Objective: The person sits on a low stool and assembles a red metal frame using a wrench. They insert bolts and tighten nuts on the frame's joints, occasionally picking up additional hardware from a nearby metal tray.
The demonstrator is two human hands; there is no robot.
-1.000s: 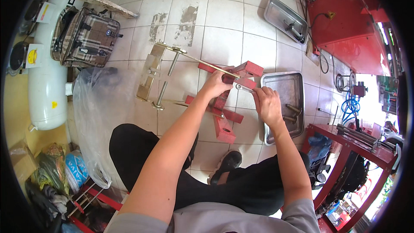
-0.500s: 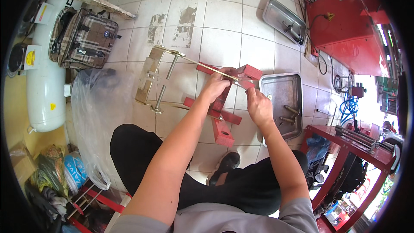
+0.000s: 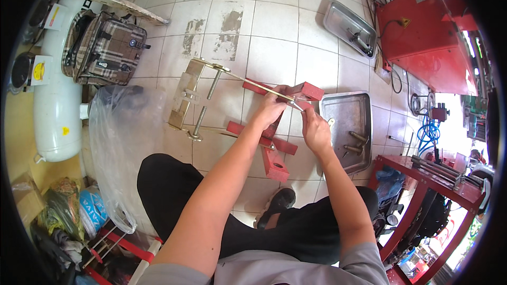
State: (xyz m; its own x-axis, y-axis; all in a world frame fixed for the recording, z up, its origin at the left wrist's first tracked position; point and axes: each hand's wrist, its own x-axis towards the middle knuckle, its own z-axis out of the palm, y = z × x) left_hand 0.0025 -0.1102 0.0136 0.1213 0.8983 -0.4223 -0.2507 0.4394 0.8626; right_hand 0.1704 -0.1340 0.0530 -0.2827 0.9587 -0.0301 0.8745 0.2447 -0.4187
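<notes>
Only one view is given, taken from a fisheye camera worn on the head and aimed steeply down at the tiled floor (image 3: 274,21). Both forearms are seen entering from the lower edge, close to the lens. Straight tile lines are bent toward the dark round rim.

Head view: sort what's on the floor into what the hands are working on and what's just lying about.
In hand:
left hand and right hand, meeting at the thin metal rod
red frame under them
brass-coloured bracket at the rod's far end

Lying about:
near steel tray holding bolts
far steel tray
plaid bag
white tank
plastic sheet
</notes>
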